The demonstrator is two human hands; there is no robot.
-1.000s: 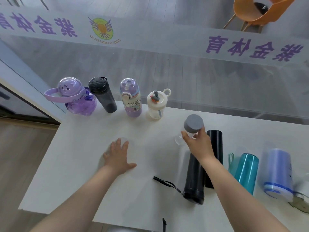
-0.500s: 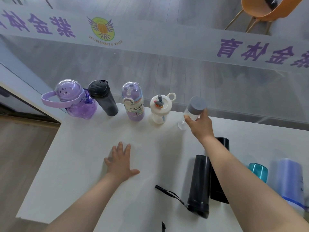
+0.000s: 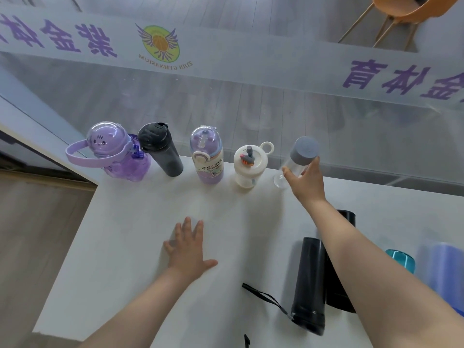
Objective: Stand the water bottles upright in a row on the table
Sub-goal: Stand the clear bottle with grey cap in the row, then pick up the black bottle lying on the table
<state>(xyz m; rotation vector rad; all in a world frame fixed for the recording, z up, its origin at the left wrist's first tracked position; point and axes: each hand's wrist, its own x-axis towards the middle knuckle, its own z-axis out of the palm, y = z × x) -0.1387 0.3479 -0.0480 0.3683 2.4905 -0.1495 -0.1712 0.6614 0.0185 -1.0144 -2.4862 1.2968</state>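
My right hand (image 3: 305,180) grips a clear bottle with a grey cap (image 3: 297,159), upright at the right end of a row along the far edge of the white table (image 3: 130,247). The row holds a purple bear-shaped bottle (image 3: 118,153), a black shaker (image 3: 160,149), a lilac bottle (image 3: 208,156) and a small white bottle (image 3: 248,167). My left hand (image 3: 187,246) lies flat on the table, fingers spread. To the right lie two black flasks (image 3: 310,285) (image 3: 345,217), a teal bottle (image 3: 400,257) and a blue bottle (image 3: 444,267), partly hidden by my right arm.
A glass wall (image 3: 226,96) with purple lettering rises right behind the row. The table's left edge drops to a wooden floor (image 3: 32,234). A black strap (image 3: 263,296) trails from the nearer flask. An orange chair (image 3: 401,13) stands beyond the glass.
My right hand carried the grey-capped bottle from above the lying flasks to the far edge, beside the small white bottle. The left hand stayed flat on the table.
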